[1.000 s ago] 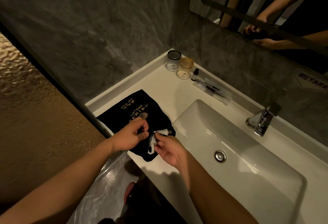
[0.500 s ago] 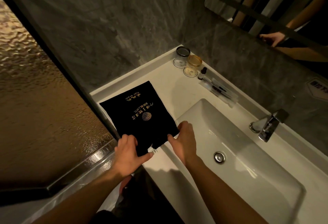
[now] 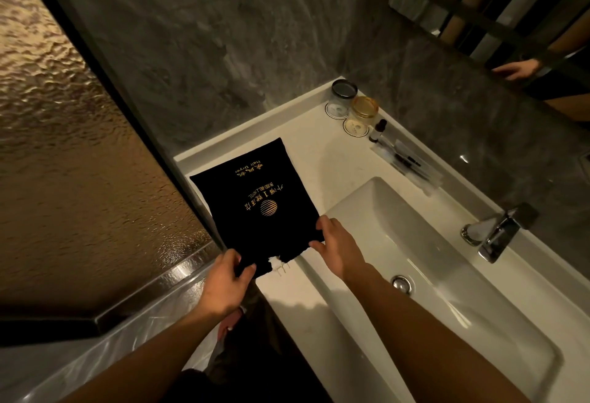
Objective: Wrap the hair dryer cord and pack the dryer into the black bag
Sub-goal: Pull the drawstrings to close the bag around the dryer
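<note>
One black bag point(image 3: 255, 201), flat, rectangular soft cloth with gold printing, lies on the smooth pale counter point(image 3: 319, 153) left of one rectangular basin point(image 3: 415, 268); my left hand point(image 3: 223, 284) is pinched on its near corner, my right hand point(image 3: 338, 244) rests spread at its near right edge, and something white point(image 3: 277, 263) shows at its mouth. Two round glass jars point(image 3: 344, 96) and one small dark-capped bottle point(image 3: 378, 130) stand at the back, with one chrome tap point(image 3: 498, 232).

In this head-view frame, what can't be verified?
- Hair dryer: not visible; the black bag would hide it.
- Cord wrap: hidden, only white plug prongs show at the bag's mouth.
- Left hand fingertips: tucked under the bag's edge.
- Wrapped amenities: too small.
</note>
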Demonstrator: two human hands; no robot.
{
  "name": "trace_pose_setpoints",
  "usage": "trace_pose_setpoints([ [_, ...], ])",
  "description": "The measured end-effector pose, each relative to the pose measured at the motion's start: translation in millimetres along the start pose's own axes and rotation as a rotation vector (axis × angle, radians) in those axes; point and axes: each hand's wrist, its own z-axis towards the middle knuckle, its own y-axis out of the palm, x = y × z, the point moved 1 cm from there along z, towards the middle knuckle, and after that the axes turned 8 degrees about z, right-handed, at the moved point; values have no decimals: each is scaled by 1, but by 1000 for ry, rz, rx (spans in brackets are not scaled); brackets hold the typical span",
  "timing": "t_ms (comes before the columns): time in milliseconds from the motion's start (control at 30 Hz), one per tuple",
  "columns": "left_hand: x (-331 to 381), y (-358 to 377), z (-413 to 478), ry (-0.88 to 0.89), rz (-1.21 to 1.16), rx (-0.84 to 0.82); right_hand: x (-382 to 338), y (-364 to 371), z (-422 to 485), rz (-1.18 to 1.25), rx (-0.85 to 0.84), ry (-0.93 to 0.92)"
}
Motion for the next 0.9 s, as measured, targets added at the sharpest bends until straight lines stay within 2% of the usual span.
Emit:
trace_pose_setpoints([
  [133, 2, -5, -8, 1, -296, -48, 0, 4, 2, 93, 41, -9],
  [267, 12, -24, -16, 54, -454, -100, -15, -10, 1, 357, 111, 113],
  [433, 38, -59, -16, 109, -559, -22, -47, -42, 7, 723, 127, 144],
  [733, 109, -138, 26, 232, -760, 122, -114, -117, 28, 1055, 174, 166],
  [900, 122, -165, 53, 200, -947, 87, -126, -147, 33, 1220, 187, 165],
])
